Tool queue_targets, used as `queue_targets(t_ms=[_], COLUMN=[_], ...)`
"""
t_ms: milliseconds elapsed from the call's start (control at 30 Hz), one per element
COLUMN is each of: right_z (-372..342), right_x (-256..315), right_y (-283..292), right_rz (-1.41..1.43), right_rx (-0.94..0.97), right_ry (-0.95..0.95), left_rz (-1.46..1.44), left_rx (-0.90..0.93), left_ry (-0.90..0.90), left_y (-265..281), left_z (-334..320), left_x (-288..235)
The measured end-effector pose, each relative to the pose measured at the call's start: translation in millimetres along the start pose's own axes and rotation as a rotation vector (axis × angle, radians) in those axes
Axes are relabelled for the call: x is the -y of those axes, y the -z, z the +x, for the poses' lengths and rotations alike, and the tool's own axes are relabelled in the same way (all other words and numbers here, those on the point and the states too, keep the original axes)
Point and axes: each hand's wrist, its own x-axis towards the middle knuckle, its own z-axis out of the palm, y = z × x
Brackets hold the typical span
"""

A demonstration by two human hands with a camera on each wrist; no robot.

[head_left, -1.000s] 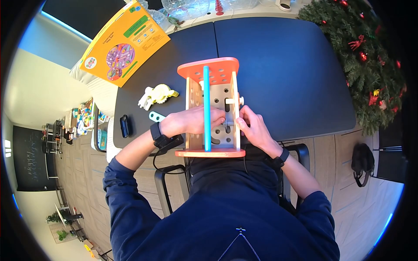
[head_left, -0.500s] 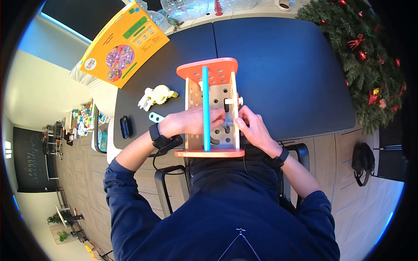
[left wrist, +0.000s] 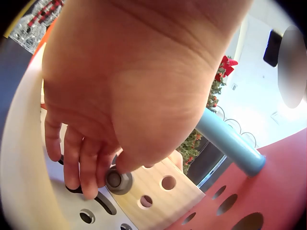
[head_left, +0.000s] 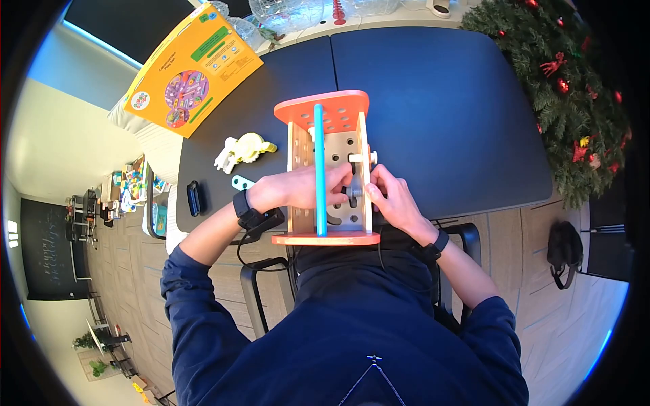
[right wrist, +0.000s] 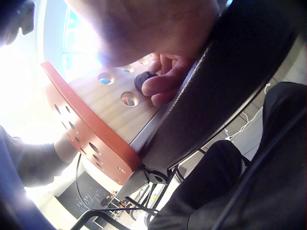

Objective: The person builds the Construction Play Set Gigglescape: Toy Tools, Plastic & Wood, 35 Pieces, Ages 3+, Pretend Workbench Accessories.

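Observation:
A toy toolbox (head_left: 327,239) with orange end panels, wooden perforated sides and a blue handle rod (head_left: 319,145) stands at the table's near edge. My left hand (head_left: 291,188) reaches under the rod into the box. Its thumb and forefinger are at a grey hex nut (left wrist: 115,179), one on either side, against the inner face of the right wall. Outside that wall, my right hand (head_left: 399,203) pinches the dark grey bolt head (right wrist: 143,81) between its fingers. A cream-coloured peg (head_left: 362,158) passes through the same wall, farther from me.
On the table left of the box lie a cream-and-yellow toy assembly (head_left: 245,150), a pale turquoise perforated strip (head_left: 242,182) and a dark case (head_left: 195,196). A yellow toy carton (head_left: 196,71) stands at back left. A decorated tree (head_left: 555,88) borders the right side.
The left fingers shift and spread around the nut inside the box. The right hand stays at the bolt head. The toolbox drifts very slightly left in the head view.

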Motion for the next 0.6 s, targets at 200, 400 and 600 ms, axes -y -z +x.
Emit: queue_targets(t_ms=[200, 400, 600], right_z=[0.1, 0.3, 0.4], right_x=[0.4, 1.1, -1.2], right_y=[0.1, -0.1, -0.1], right_rz=[0.003, 0.013, 0.010], right_rx=[0.002, 0.004, 0.006], right_ry=[0.010, 0.004, 0.006], left_rz=[-0.001, 0.082, 0.007], left_rx=[-0.069, 0.071, 0.040], left_ry=[0.027, 0.092, 0.128], left_y=[-1.4, 8.7, 5.8], left_z=[1.2, 1.5, 0.7], left_x=[-3.0, -18.8, -16.8])
